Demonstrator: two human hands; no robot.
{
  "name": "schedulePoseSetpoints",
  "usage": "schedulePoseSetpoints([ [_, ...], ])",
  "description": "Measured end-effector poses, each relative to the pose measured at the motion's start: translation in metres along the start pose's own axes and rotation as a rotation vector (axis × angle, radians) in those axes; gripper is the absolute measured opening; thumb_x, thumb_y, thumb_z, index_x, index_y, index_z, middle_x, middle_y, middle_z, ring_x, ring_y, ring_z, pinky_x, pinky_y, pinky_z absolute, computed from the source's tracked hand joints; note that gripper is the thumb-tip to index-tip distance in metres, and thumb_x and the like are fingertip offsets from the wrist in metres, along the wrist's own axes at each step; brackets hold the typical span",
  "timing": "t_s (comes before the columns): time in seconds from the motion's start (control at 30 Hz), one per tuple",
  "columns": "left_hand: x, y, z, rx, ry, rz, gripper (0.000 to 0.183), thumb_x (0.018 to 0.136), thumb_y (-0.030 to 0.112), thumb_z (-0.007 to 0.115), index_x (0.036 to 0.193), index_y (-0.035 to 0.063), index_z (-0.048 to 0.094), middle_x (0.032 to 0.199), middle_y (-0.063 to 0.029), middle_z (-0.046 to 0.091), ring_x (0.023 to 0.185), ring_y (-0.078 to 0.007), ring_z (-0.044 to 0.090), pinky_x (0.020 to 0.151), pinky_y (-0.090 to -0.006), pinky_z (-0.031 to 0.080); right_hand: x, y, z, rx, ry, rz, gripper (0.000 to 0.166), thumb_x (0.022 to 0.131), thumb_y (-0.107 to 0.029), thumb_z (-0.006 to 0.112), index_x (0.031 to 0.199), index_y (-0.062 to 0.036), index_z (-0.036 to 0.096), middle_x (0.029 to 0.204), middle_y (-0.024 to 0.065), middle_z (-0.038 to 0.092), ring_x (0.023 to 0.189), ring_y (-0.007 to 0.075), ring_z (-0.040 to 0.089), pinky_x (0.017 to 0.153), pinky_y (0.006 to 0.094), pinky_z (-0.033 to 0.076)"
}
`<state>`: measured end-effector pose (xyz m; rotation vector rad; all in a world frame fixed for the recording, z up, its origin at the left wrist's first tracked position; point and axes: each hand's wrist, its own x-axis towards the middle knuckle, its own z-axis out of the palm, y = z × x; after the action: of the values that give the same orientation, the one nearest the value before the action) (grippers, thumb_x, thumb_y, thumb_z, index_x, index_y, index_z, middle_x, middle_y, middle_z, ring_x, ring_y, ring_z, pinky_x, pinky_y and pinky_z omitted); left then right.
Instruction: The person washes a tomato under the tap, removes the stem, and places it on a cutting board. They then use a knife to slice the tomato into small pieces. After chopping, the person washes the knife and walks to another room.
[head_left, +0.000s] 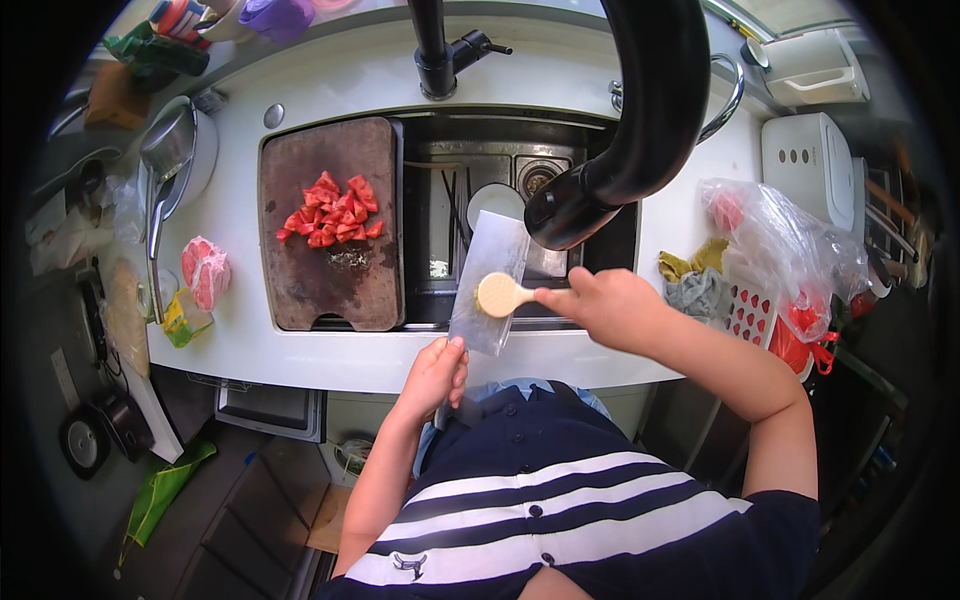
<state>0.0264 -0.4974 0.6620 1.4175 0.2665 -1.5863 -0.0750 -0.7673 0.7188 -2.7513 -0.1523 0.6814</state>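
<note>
My left hand (437, 377) grips the handle end of a cleaver (491, 247), whose broad metal blade points away from me over the front edge of the sink (596, 277). In my right hand (611, 307) is a scrubbing brush (504, 294) with a round pale head. The brush head lies against the flat of the blade; its bristles are mostly hidden. Left of the blade, a dark cutting board (322, 150) rests across the sink, bearing cut red pieces that look like tomato (337, 214). A white plate (491, 201) sits in the basin, partly covered by the blade.
A black faucet (645, 112) arches over the basin's right side. On the left counter are a pot (199, 154) and a pink-and-white sponge-like item (205, 271). To the right lie cloths (697, 289), a white perforated basket (748, 315) and a clear plastic bag (795, 232).
</note>
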Motion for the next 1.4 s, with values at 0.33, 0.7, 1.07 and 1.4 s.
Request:
schedulePoseSetpoints([
  [0.33,-0.006,-0.017,0.003,-0.040,-0.005,0.025,0.030,0.100,0.032,0.045,0.087,0.0053,0.046,0.056,-0.0009,0.042,0.040,-0.0103,0.039,0.036,-0.0256,0.035,-0.006,0.008,-0.009,-0.083,-0.016,0.027,0.048,0.082,-0.011,0.056,0.129,-0.0206,0.055,0.079,0.0094,0.048,0.059,0.0236,0.059,0.051,0.0352,0.049],
  [0.7,-0.003,-0.018,0.006,-0.017,-0.053,0.019,0.028,0.100,0.032,0.046,0.088,0.0067,0.045,0.057,-0.0009,0.042,0.040,-0.0104,0.040,0.037,-0.0254,0.036,0.012,0.015,0.009,-0.170,0.126,0.149,0.045,0.082,-0.012,0.056,0.127,-0.0172,0.054,0.079,0.0097,0.051,0.055,0.0221,0.059,0.047,0.0327,0.048],
  [1.07,0.005,-0.007,0.019,0.050,-0.004,0.058,0.011,0.093,0.013,0.053,0.095,0.0030,0.048,0.059,0.0003,0.046,0.041,-0.0090,0.042,0.038,-0.0260,0.036,0.020,-0.001,0.016,-0.146,0.201,0.055,0.029,0.083,-0.015,0.057,0.112,-0.0102,0.060,0.075,0.0089,0.054,0.053,0.0241,0.062,0.044,0.0343,0.049],
  [1.4,0.000,0.002,0.014,-0.013,-0.063,0.045,0.008,0.092,0.009,0.049,0.092,0.0056,0.043,0.058,0.0002,0.041,0.040,-0.0095,0.039,0.037,-0.0259,0.037,0.016,0.012,0.007,-0.062,0.186,0.144,0.041,0.080,-0.011,0.058,0.121,-0.0147,0.058,0.078,0.0111,0.055,0.056,0.0261,0.062,0.049,0.0363,0.050],
])
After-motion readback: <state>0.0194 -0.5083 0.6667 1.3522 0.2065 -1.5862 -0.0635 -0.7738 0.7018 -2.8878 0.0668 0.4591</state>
